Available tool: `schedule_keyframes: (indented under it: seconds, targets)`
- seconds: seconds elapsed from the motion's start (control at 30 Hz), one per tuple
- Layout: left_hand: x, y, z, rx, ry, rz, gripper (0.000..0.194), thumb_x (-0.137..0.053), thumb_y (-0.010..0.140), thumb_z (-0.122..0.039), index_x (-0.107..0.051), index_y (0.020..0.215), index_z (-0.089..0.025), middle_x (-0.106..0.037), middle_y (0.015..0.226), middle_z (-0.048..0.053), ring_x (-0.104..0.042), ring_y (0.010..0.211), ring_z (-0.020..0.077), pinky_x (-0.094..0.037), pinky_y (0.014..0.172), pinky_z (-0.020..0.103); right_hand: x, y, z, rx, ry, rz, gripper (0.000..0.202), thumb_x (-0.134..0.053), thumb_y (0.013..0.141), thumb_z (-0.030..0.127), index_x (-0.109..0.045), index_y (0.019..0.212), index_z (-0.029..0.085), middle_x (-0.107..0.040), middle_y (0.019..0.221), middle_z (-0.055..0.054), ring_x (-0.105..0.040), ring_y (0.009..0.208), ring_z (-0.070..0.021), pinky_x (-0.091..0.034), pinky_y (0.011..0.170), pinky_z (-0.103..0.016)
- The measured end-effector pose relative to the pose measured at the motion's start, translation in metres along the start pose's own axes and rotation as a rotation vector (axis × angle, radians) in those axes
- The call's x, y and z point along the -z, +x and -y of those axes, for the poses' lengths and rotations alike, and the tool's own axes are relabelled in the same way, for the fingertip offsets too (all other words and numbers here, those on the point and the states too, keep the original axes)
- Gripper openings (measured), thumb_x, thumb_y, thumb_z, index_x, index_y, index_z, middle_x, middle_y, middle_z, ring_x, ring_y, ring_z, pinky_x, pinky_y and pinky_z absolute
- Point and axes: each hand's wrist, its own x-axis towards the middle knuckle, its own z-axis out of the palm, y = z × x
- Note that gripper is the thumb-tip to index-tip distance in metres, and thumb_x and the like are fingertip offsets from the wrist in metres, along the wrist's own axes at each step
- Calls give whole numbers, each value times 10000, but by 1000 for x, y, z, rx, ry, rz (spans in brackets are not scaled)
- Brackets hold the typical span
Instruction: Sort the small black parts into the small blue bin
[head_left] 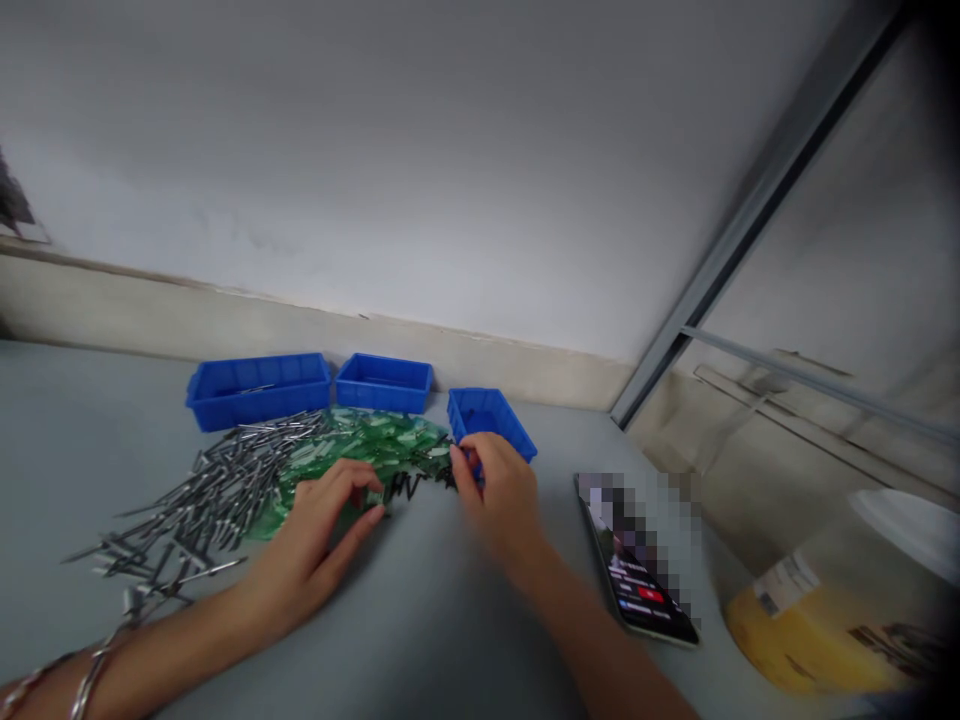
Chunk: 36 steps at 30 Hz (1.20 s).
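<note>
My left hand is curled at the front of a pile of green see-through plastic pieces, pinching a small pale-green plastic piece between thumb and fingers. My right hand has thumb and forefinger pressed together just in front of the right-hand blue bin; whatever is between the fingertips is too small to make out. Small dark screws lie on the table between the hands. Left of the green pile spreads a heap of silver pin-like pieces, resembling blind rivets.
Along the wall stand a long blue bin with a few thin pieces and another blue bin. A phone with its screen lit lies at right, beside a clear tub with yellow contents. A grey metal frame rises behind.
</note>
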Motion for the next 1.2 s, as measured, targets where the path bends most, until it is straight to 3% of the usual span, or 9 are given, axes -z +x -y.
schedule_keyframes:
  seconds: [0.27,0.5,0.93,1.07,1.2]
  targets:
    - [0,0,1,-25,-21,24,115,-378,923,-239,-418,1026,-208,-495,973,42,-469,916,197,-359,789,322,3,7,-18,-126,-201,-79,245,-392,889,284,-555,749,166,-573,695,-41,-501,655,-155,-331,640,-265]
    - [1,0,-1,-21,-23,47,108,-382,926,-251,-423,1012,-202,-504,962,42,-479,900,196,-359,781,322,-3,8,-30,-239,-363,12,246,-408,891,284,-563,746,160,-595,701,-51,-522,654,-176,-297,598,-280]
    - [0,0,-1,-48,-18,74,115,-374,919,-239,-444,1004,-203,-531,972,49,-499,897,191,-393,776,318,-9,8,-36,-276,-322,26,304,-426,877,380,-573,702,180,-578,688,-38,-500,605,-150,-280,552,-261]
    - [0,0,-4,-64,-18,67,112,-383,914,-242,-445,999,-203,-530,968,51,-500,883,190,-394,772,319,12,19,-47,-343,-158,10,295,-465,825,417,-581,688,183,-557,626,-15,-473,568,-138,-289,543,-248]
    - [1,-2,-5,-50,-16,56,121,-361,916,-232,-444,1001,-210,-525,975,49,-502,904,194,-394,781,327,67,23,-91,-539,59,75,278,-532,705,439,-589,692,168,-543,592,-18,-483,572,-145,-337,552,-248]
